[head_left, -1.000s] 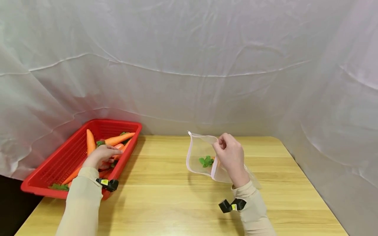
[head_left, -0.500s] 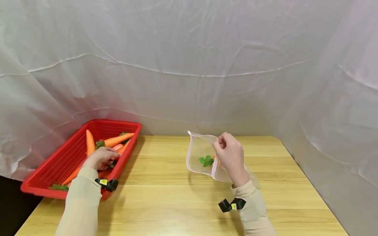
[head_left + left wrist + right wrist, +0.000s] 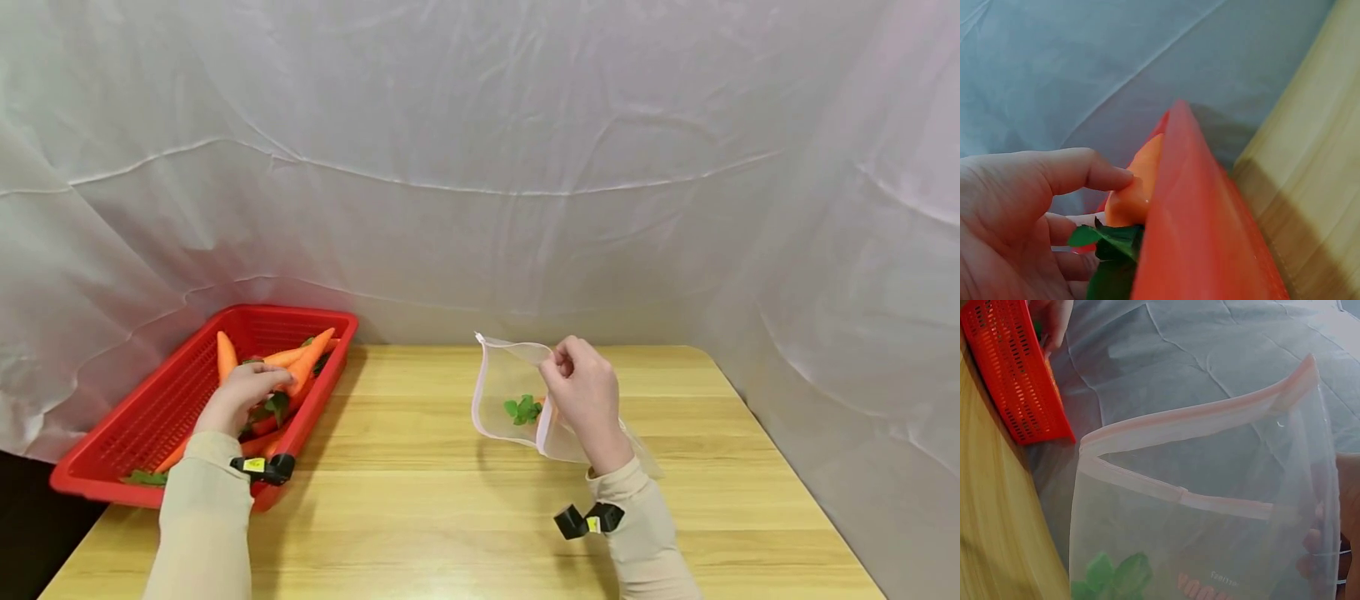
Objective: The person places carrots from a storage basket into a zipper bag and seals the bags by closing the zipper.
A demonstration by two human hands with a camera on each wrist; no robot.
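Carrot (image 3: 306,372) with green leaves at its thick end, lifted at a tilt inside a red basket (image 3: 112,442) at about 9 o'clock on the wooden surface (image 3: 420,508); the left hand (image 3: 242,394) has its grip curled around it near the leafy end, thumb pressed on the orange body as the left wrist view shows (image 3: 1135,187). Nearest the viewer are two beige sleeves (image 3: 202,533), each with a small black clip at the wrist. At about 2 o'clock from centre, the right hand (image 3: 587,398) pinches the top edge of a clear zip bag (image 3: 506,392), its grip closed on the rim so the mouth hangs open towards the basket. Green leaves (image 3: 525,409) of something orange show through the bag's wall; the rest is hidden behind the hand. More carrots (image 3: 225,354) lie in the basket, one pointing to 12 o'clock. Farthest back, at 12 o'clock, a wrinkled white cloth backdrop (image 3: 480,167) wraps round the surface.
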